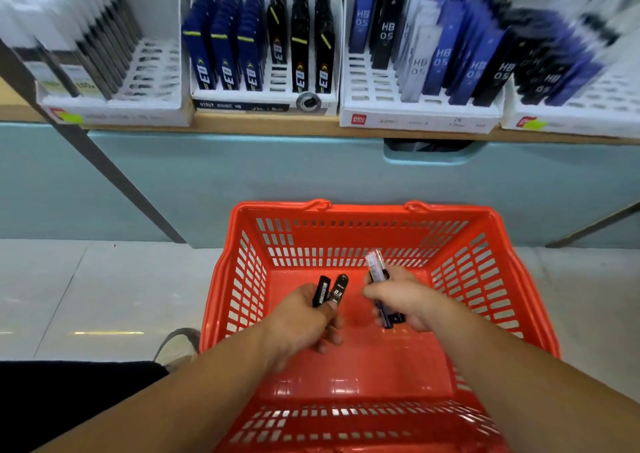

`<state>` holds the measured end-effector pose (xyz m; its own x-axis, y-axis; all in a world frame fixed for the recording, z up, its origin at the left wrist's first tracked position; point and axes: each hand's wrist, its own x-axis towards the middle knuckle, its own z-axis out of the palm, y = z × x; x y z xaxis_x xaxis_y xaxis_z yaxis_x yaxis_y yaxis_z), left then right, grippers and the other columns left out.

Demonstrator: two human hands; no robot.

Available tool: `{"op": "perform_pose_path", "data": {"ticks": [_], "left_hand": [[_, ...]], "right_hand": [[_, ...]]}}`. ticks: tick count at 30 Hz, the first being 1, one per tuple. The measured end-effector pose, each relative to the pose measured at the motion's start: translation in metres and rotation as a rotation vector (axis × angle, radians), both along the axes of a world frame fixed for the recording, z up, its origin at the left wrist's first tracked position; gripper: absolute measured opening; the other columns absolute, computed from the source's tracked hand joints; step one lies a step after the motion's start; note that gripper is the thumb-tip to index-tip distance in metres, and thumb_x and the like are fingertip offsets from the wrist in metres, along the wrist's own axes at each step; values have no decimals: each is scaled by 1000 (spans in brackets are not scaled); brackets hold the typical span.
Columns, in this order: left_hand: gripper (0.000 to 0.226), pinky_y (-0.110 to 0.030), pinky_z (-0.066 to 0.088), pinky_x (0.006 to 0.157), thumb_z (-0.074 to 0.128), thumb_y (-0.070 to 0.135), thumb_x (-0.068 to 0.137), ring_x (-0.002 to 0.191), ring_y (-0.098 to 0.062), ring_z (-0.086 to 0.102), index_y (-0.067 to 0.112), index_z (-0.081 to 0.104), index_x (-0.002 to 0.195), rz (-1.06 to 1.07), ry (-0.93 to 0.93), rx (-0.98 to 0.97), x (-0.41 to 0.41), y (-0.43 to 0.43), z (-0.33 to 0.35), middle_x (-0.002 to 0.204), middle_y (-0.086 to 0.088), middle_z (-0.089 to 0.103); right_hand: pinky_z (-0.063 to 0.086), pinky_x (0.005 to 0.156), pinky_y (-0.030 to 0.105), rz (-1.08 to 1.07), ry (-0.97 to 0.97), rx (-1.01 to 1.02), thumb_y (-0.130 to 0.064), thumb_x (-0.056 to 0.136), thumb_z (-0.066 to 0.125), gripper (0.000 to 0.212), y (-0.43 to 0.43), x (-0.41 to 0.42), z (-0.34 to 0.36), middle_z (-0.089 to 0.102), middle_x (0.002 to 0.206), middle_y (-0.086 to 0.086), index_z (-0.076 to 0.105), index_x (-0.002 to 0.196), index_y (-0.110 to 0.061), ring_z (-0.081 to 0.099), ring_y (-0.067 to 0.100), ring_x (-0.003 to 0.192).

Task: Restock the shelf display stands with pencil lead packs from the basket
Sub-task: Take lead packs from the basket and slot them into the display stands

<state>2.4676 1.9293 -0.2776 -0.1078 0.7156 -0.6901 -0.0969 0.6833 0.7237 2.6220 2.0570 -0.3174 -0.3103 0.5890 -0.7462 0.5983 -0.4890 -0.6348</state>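
Both hands are over the red plastic basket (485,244) on the floor. My left hand (298,321) grips two black lead packs (330,291), one marked 0.3. My right hand (405,300) grips a small bunch of packs (379,276), a clear one on top with darker blue or black ones under it. The basket floor around the hands is bare. Up on the wooden shelf stand white display stands: one with blue and black packs (263,43) and one with HB 0.5 packs (426,50), both with free slots at the front.
Another white stand (114,71) sits at the left of the shelf and one more (571,71) at the right. A teal cabinet front (242,175) lies below the shelf. A dark metal post (114,175) slants at the left. My shoe (178,347) rests beside the basket.
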Motion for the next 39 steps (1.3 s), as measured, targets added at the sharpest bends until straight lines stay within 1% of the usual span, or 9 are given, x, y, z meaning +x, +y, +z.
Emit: {"op": "perform_pose_path", "data": {"ticks": [8,12,17,20,25,28,32,35,39], "left_hand": [[20,-22,33,38,46,28,110,43,-13,54,10,48,103,-213,163,276,-41,-1,115,70,-6,68],[19,-18,31,38,51,34,108,40,-11,46,18,60,107,-272,239,389,-67,-2,185,71,-2,68],[12,-19,35,40,57,30,105,43,-14,44,20,62,101,-320,314,503,-97,-5,245,77,-4,70],[20,-21,34,42,60,29,104,41,-14,42,14,60,91,-332,354,506,-117,2,263,78,-6,70],[30,-25,33,44,70,30,98,44,-14,40,1,63,104,-112,326,501,-143,26,266,90,-18,74],[21,-24,30,43,70,24,98,44,-14,36,5,63,101,28,239,533,-147,41,256,84,-12,72],[13,-21,29,41,57,19,104,42,-15,39,10,57,95,131,280,483,-161,67,256,70,-5,64],[13,-22,29,39,45,14,104,41,-17,43,11,50,92,121,301,445,-181,76,258,68,-8,63],[12,-34,49,52,48,10,106,67,-25,70,3,56,101,102,195,475,-192,76,255,82,-14,73]], "right_hand": [[33,47,23,152,270,-51,-23,98,68,14,-5,-26,163,49,66,6,56,91,-19,34,14,47],[35,44,23,104,368,47,-18,96,69,13,-16,-49,234,65,80,11,59,91,-10,40,14,46],[38,45,24,45,450,214,-15,91,75,11,-23,-75,289,61,77,16,64,92,-12,45,17,47],[37,48,27,1,456,335,-12,91,75,17,-18,-91,304,52,57,9,63,103,-12,45,20,47],[38,49,28,-101,509,460,-12,92,73,16,3,-119,313,48,55,12,62,104,-10,41,20,46],[40,47,28,-128,511,548,-8,92,73,17,22,-127,313,54,53,2,64,106,-10,44,20,45],[39,47,29,-132,447,789,-9,90,75,17,55,-141,317,60,68,-1,69,100,-21,48,20,48],[45,62,26,-47,341,990,-14,88,78,18,79,-155,315,67,81,-4,69,98,-25,59,14,62],[48,65,18,144,149,1119,-20,87,80,18,95,-172,302,69,86,0,63,90,-26,65,16,79]]}}
